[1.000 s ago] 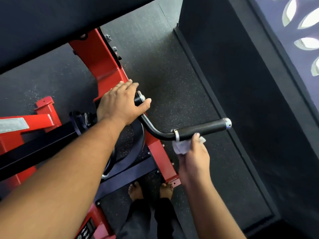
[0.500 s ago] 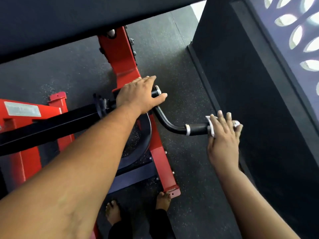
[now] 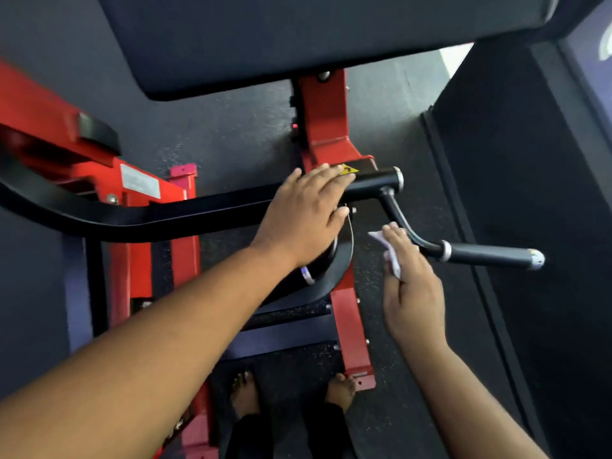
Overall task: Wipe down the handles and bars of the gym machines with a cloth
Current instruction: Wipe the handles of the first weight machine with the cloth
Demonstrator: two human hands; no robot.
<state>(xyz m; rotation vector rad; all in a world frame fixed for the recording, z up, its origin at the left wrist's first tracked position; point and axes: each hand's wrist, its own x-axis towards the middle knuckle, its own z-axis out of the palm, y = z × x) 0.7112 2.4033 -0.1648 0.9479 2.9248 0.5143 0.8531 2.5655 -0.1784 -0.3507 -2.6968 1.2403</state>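
Head view: your right hand (image 3: 410, 286) pinches a crumpled white cloth (image 3: 385, 251) against the curved black metal handle bar (image 3: 402, 221), beside its black rubber grip (image 3: 490, 255). Your left hand (image 3: 306, 215) rests flat, fingers together, on the black machine arm (image 3: 165, 217) left of that bar.

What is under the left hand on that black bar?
The left hand rests flat on the black bar; below it curves a black plate. The hand covers the bar's stretch beneath the palm.
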